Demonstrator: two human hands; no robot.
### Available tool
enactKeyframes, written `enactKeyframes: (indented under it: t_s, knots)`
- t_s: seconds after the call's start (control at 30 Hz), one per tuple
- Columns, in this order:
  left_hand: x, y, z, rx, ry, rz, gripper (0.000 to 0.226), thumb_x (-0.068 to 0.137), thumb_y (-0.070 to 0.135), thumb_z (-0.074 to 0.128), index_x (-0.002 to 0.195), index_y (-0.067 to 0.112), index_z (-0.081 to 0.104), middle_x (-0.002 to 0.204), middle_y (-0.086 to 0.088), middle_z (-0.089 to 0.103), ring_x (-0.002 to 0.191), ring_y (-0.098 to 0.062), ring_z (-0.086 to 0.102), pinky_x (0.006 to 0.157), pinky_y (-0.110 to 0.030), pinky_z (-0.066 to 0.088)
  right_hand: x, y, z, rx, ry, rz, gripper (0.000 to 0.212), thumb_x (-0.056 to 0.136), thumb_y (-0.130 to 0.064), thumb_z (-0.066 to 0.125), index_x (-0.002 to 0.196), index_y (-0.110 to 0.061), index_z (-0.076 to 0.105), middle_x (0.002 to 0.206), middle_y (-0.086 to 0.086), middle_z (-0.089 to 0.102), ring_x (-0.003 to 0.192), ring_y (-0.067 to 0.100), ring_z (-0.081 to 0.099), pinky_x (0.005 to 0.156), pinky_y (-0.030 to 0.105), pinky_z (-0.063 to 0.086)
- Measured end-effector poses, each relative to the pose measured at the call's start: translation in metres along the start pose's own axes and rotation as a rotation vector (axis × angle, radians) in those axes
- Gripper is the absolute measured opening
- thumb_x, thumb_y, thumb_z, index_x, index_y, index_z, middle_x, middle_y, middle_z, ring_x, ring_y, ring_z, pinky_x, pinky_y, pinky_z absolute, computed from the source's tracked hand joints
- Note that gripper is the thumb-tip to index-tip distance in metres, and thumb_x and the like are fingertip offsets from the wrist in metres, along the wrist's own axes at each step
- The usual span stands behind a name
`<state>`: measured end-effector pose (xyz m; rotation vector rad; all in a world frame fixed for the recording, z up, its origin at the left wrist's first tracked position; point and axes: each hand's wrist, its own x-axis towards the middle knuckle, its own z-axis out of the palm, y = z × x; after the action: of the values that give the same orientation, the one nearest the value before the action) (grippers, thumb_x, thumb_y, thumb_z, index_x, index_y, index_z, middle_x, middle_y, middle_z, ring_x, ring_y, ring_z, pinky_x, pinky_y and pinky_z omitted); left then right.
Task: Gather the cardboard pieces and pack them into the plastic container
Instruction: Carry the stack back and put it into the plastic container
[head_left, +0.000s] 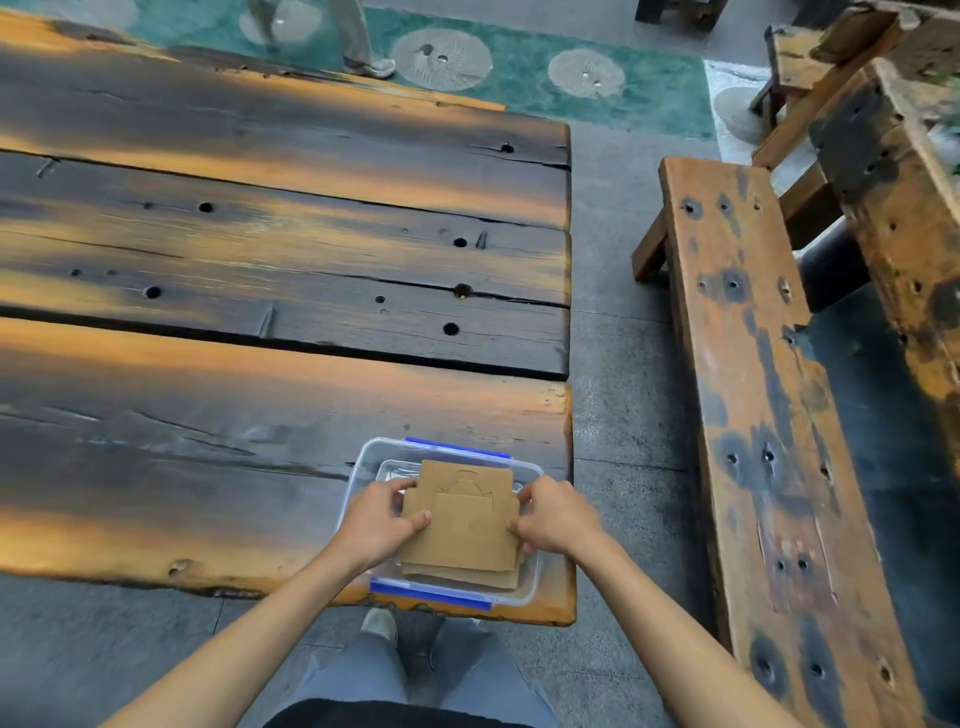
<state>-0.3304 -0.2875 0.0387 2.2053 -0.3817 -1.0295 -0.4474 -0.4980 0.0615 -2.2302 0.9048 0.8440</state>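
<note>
1. Both hands are on the stack of cardboard pieces (462, 525), one at each side edge.
2. The left hand (382, 519) pinches the stack's left edge: thumb on top, fingers curled around the side.
3. The right hand (553, 517) mirrors it, clamped on the right edge, thumb lying on the top sheet and fingertips tucked over the far corner.
4. Between the two hands, the cardboard sits inside the plastic container (363, 462), several brown sheets layered and a little fanned out at the near end.
5. The top sheet shows a faint drawn outline; what it depicts cannot be made out.
6. The container is clear with blue clips (457, 448) on its far and near rims, directly under the hands.
7. It rests on the wooden table (234, 405), at the corner nearest the person, just beyond the wrists.
8. To the right of the right hand, across a strip of grey paving, stands a long wooden bench (769, 415).
9. Far beyond the hands, past the table, someone's legs (358, 36) cross a green patterned floor.
</note>
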Motion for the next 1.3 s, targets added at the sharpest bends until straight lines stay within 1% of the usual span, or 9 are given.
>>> enactKeyframes:
  t_s: [0.13, 0.33, 0.4, 0.57, 0.67, 0.77, 0.9, 1.1, 1.3]
  knots:
    - [0.000, -0.001, 0.000, 0.134, 0.004, -0.030, 0.043, 0.085, 0.030, 0.075, 0.124, 0.023, 0.058, 0.092, 0.011, 0.061, 0.073, 0.007, 0.056, 0.057, -0.004, 0.040, 0.004, -0.002, 0.003, -0.097, 0.034, -0.033, 0.029, 0.088, -0.028, 0.066, 0.113, -0.016, 0.071, 0.102, 0.005, 0.076, 0.102, 0.026, 0.069, 0.079, 0.036, 0.052]
    - [0.009, -0.004, -0.005, 0.223, 0.007, -0.067, 0.059, 0.083, 0.051, 0.067, 0.134, 0.024, 0.053, 0.127, -0.002, 0.053, 0.110, -0.018, 0.060, 0.099, -0.035, 0.049, 0.012, -0.013, -0.009, -0.152, 0.085, -0.065, 0.032, 0.089, -0.033, 0.063, 0.114, -0.015, 0.071, 0.112, 0.010, 0.073, 0.105, 0.033, 0.068, 0.082, 0.037, 0.054]
    - [0.014, -0.004, -0.006, 0.198, 0.021, -0.051, 0.062, 0.086, 0.052, 0.063, 0.138, 0.021, 0.049, 0.135, -0.004, 0.054, 0.119, -0.021, 0.057, 0.102, -0.037, 0.048, 0.014, -0.019, -0.014, -0.155, 0.085, -0.064, 0.032, 0.090, -0.028, 0.057, 0.115, -0.014, 0.070, 0.116, 0.012, 0.072, 0.108, 0.036, 0.066, 0.086, 0.040, 0.054]
    - [0.022, -0.001, -0.006, 0.139, -0.127, -0.011, 0.086, 0.090, 0.052, 0.060, 0.158, 0.018, 0.019, 0.157, -0.003, 0.042, 0.137, -0.024, 0.048, 0.108, -0.036, 0.043, 0.014, -0.033, -0.014, -0.144, -0.002, -0.037, 0.014, 0.086, -0.022, 0.046, 0.085, -0.013, 0.057, 0.096, 0.012, 0.067, 0.092, 0.036, 0.066, 0.079, 0.040, 0.055]
    - [0.025, -0.001, -0.005, 0.222, -0.188, 0.028, 0.086, 0.091, 0.055, 0.056, 0.160, 0.024, 0.015, 0.159, -0.006, 0.036, 0.142, -0.025, 0.040, 0.113, -0.038, 0.037, 0.013, -0.036, -0.014, -0.112, -0.042, -0.014, 0.020, 0.085, -0.023, 0.045, 0.092, -0.012, 0.061, 0.098, 0.010, 0.070, 0.096, 0.033, 0.067, 0.086, 0.042, 0.057]
    - [0.028, 0.002, -0.004, 0.285, -0.249, 0.054, 0.077, 0.090, 0.057, 0.054, 0.156, 0.028, 0.025, 0.154, -0.008, 0.038, 0.139, -0.026, 0.042, 0.113, -0.040, 0.038, 0.011, -0.034, -0.014, -0.075, -0.068, 0.003, 0.041, 0.090, -0.026, 0.045, 0.126, -0.012, 0.060, 0.111, 0.013, 0.074, 0.108, 0.031, 0.068, 0.097, 0.045, 0.055]
    - [0.037, 0.013, -0.005, 0.367, -0.295, 0.092, 0.069, 0.090, 0.058, 0.054, 0.148, 0.025, 0.040, 0.146, -0.006, 0.046, 0.132, -0.025, 0.048, 0.109, -0.038, 0.040, 0.003, -0.033, -0.013, -0.155, -0.091, 0.006, 0.056, 0.091, -0.030, 0.045, 0.146, -0.021, 0.044, 0.134, 0.013, 0.064, 0.120, 0.035, 0.062, 0.097, 0.044, 0.051]
    - [0.049, 0.024, -0.009, 0.431, -0.315, 0.121, 0.060, 0.090, 0.058, 0.053, 0.137, 0.021, 0.056, 0.132, -0.004, 0.060, 0.122, -0.023, 0.057, 0.103, -0.039, 0.045, 0.005, -0.043, -0.016, -0.230, -0.237, -0.015, 0.086, 0.080, -0.050, 0.047, 0.160, -0.040, 0.018, 0.145, 0.012, 0.058, 0.131, 0.035, 0.055, 0.105, 0.045, 0.048]
    - [0.053, 0.010, -0.023, 0.099, -0.307, 0.116, 0.033, 0.093, 0.044, 0.059, 0.110, 0.022, 0.077, 0.104, 0.006, 0.075, 0.092, -0.006, 0.067, 0.085, -0.029, 0.057, 0.020, -0.038, -0.015, -0.266, -0.299, -0.031, 0.096, 0.073, -0.074, 0.066, 0.155, -0.036, 0.033, 0.149, 0.001, 0.056, 0.134, 0.027, 0.053, 0.106, 0.043, 0.046]
